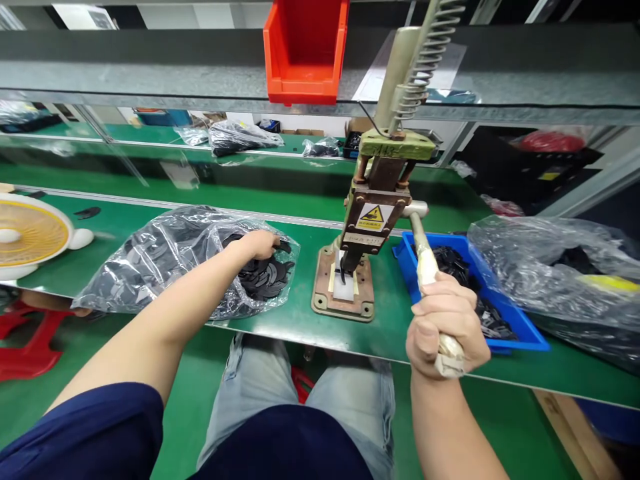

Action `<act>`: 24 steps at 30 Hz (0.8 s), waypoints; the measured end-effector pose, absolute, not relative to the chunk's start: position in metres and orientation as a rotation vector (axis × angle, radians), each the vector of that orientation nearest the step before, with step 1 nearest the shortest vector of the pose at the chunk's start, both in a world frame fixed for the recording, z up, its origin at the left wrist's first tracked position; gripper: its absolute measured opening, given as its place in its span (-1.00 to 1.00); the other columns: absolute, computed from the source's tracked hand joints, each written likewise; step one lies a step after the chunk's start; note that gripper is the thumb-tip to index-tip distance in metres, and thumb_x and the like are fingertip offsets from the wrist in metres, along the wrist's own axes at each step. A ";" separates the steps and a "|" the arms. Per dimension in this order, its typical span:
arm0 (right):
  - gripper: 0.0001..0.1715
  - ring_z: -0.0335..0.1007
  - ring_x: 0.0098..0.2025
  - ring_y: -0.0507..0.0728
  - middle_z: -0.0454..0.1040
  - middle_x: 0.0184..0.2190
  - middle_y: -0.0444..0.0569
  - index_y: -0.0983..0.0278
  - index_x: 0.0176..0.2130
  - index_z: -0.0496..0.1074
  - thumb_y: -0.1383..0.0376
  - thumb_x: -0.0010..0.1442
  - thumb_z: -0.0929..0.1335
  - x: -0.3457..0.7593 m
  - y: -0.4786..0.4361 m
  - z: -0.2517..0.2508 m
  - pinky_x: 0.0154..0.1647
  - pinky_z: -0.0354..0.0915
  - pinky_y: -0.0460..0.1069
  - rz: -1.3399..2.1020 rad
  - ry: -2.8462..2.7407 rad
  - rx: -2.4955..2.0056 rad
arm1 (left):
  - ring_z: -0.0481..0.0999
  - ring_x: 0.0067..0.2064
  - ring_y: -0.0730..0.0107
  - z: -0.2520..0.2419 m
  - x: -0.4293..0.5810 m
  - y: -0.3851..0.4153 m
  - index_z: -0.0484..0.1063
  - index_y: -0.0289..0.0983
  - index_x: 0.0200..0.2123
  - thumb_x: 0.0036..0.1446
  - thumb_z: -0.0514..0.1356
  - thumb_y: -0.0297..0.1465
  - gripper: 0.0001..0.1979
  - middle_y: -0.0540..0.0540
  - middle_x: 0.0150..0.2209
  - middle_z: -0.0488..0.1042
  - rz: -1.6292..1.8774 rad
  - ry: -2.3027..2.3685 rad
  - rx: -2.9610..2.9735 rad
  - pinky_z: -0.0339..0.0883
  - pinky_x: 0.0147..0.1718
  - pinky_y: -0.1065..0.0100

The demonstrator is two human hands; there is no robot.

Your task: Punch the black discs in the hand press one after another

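A small black piece (284, 246) was pinched in the left grip (263, 245). The right grip (449, 325) clasped a pale, tape-wrapped lever (425, 259).

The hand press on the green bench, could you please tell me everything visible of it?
The hand press stands upright on the green bench: worn green and brownish, apparently metal, with a coil spring above, its top cut off by the frame. A warning label marks its front. Its base plate bears a pale pad and dark piece. The right hand grips its tape-wrapped lever.
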State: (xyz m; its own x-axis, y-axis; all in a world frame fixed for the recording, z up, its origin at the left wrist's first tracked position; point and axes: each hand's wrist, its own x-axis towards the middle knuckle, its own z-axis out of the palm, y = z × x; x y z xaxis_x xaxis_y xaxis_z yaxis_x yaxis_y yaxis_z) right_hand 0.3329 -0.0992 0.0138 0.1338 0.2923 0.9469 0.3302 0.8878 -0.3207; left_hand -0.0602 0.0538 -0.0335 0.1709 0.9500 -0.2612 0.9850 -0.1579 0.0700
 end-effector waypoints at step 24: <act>-0.80 0.50 -0.23 0.19 0.49 -0.49 -0.15 0.16 -0.45 0.40 0.24 0.21 0.43 0.332 -0.103 0.014 0.15 0.44 0.40 -0.015 -1.469 -0.538 | 0.59 0.14 0.08 -0.043 -0.048 0.065 0.56 -0.17 0.16 0.17 0.32 -0.16 -0.50 -0.21 0.17 0.59 -0.334 1.738 2.185 0.40 0.11 0.31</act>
State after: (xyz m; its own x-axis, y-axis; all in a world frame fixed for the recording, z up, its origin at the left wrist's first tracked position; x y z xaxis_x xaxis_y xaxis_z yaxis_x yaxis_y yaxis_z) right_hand 0.3324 -0.1028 0.0140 0.1238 0.3115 0.9422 0.3307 0.8822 -0.3351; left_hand -0.0478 0.0653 -0.0428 0.2290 0.8965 -0.3794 0.9732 -0.2026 0.1086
